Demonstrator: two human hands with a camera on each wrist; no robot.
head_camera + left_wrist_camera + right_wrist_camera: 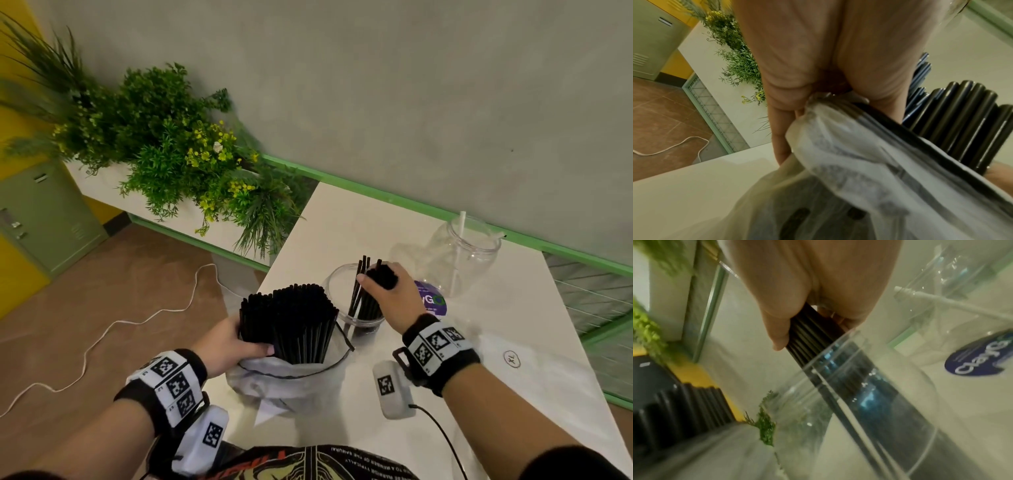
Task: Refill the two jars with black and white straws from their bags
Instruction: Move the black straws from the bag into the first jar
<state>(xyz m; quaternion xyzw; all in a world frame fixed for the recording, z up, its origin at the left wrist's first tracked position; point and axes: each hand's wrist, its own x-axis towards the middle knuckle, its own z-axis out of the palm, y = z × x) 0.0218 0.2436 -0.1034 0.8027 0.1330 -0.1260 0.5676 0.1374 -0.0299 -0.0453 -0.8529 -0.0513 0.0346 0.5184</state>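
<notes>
left hand: I'm gripping the big bundle of black straws where it is sticking up out of the clear plastic bag; thumb across the front, fingers curled round the far side, bag film bunched under my palm in the left wrist view.
right hand: I'm clamping a small handful of black straws, fingers and thumb wrapped round their upper ends; lower ends are sitting inside the near jar.
near jar: clear, open top, standing on the white table just right of the bag; a few loose black straws are leaning inside it beside the handful.
far jar: clear, open, standing further back and to the right, near the green rail; one white straw is leaning in it.
bag: opening is facing up, base is resting on the table's near edge, close to my body.
purple label: lying between the two jars, half hidden behind my right hand; can't tell what it's stuck on.
white straw bag: can't tell where it is from these views.
background: planter of green plants left of the table; white cable is trailing on the brown floor.
</notes>
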